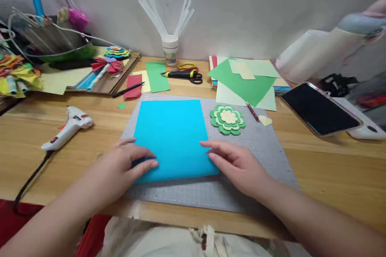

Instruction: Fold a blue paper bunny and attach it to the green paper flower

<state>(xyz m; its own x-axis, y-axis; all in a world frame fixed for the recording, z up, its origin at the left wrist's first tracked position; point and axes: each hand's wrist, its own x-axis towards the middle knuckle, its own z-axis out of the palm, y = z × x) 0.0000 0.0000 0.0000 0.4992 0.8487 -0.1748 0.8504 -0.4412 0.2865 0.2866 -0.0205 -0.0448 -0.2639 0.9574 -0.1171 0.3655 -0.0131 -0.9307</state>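
A sheet of bright blue paper (173, 132) lies on a grey cutting mat (193, 194), its near edge looking slightly curved. At the left side of the sheet, my left hand (128, 164) holds it, thumb and forefinger resting on top. My right hand (239, 166) is at the opposite edge, its forefinger and thumb on the paper and the other fingers curled in. Just beyond that hand sits a layered green and cream paper flower (228, 119). A dark red pencil (252, 111) and a small cream paper piece (265, 120) are to its right.
A white glue gun (68, 126) with a black cord lies left. Scissors (196, 77), a black pen (128, 89) and a cup of white sticks (170, 50) stand or lie behind. Stacked green paper (247, 82) and a phone (321, 108) are at right.
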